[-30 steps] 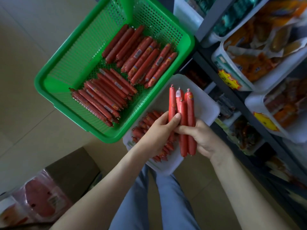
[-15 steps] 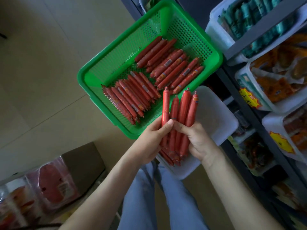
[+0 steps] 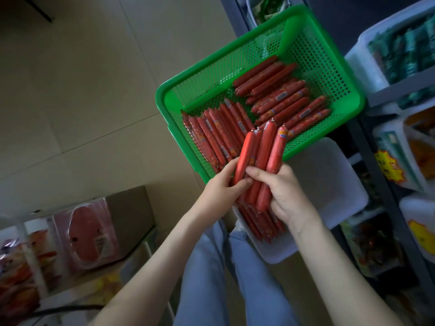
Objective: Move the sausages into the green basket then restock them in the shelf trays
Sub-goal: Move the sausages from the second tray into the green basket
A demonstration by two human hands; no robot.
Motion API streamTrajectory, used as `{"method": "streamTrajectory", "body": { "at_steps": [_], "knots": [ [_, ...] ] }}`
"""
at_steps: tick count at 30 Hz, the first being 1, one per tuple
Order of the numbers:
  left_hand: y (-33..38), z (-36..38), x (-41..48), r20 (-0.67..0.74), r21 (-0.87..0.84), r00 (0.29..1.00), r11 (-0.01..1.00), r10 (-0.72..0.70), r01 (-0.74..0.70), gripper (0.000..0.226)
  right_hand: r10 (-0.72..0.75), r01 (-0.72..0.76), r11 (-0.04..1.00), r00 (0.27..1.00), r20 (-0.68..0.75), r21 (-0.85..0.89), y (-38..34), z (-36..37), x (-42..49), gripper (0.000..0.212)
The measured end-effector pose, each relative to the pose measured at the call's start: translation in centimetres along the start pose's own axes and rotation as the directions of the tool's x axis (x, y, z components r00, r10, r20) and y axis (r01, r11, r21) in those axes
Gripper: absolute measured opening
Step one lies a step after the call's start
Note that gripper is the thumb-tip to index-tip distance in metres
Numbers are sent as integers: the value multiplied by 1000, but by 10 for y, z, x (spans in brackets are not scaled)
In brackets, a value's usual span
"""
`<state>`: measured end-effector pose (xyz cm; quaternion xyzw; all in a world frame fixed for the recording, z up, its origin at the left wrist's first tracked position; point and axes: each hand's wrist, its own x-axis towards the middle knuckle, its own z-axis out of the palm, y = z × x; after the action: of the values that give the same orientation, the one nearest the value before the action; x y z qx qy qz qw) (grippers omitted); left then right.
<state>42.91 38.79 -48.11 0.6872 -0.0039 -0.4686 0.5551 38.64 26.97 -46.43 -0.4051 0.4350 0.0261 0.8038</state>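
Centrally, both hands grip one bundle of sausages [image 3: 263,158]: the left hand [image 3: 223,187] closed round its lower left side, the right hand [image 3: 282,191] wrapped round its right. The bundle's tips overlap the near rim of the green basket [image 3: 329,67], upper right, which holds two rows of sausages. More lie in the white tray [image 3: 329,184] beneath the hands.

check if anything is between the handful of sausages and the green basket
Nothing visible. Both hands hold the sausage bundle with its tips already over the open green basket's near rim; only sausages lie inside.
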Motion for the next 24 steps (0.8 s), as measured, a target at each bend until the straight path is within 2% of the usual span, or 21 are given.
{"method": "streamTrajectory", "body": {
  "at_steps": [3, 5, 9, 11, 13, 14, 15, 17, 18, 20, 24],
  "knots": [
    [-4, -4, 6, -91, 121, 996, 993, 8, 3, 32, 22, -21, 1000, 998, -52, 19, 4, 5, 10, 15],
    [-2, -2, 10, -174, 274, 985, 961, 23, 26, 22, 42, -41, 999, 996, -77, 21, 5, 8, 17, 13],
    [1, -4, 22, -376, 499, 926, 846, 19, 186, 29, 14, -23, 998, 987, -159, -51, 0, 5, 36, 12],
    [4, -12, 29, -454, 622, 882, 753, 124, 215, 27, 2, -15, 997, 986, -165, -80, -4, 1, 47, 12],
    [7, -18, 38, -346, 743, 917, 655, 198, 139, 27, 2, -20, 993, 988, -155, -115, -8, -2, 57, 12],
    [5, -19, 44, -302, 837, 929, 525, 213, 152, 30, -2, -20, 990, 989, -150, -143, -10, -3, 62, 13],
    [2, -20, 50, -307, 868, 935, 455, 177, 199, 35, -7, -17, 985, 990, -142, -173, -12, -3, 68, 13],
    [-8, -25, 66, -391, 872, 906, 379, 161, 310, 56, -21, -5, 974, 993, -114, -225, -15, -3, 77, 16],
    [-10, -26, 69, -386, 893, 905, 317, 178, 319, 62, -27, 2, 969, 995, -98, -248, -16, -2, 82, 17],
    [-18, -31, 76, -319, 946, 915, 150, 248, 289, 60, -34, 12, 951, 997, -67, -310, -18, 0, 92, 22],
    [-29, -40, 86, -205, 978, 919, 99, 338, 182, 61, -21, -1, 895, 999, -44, -445, -18, 4, 110, 27]
  ]
}}
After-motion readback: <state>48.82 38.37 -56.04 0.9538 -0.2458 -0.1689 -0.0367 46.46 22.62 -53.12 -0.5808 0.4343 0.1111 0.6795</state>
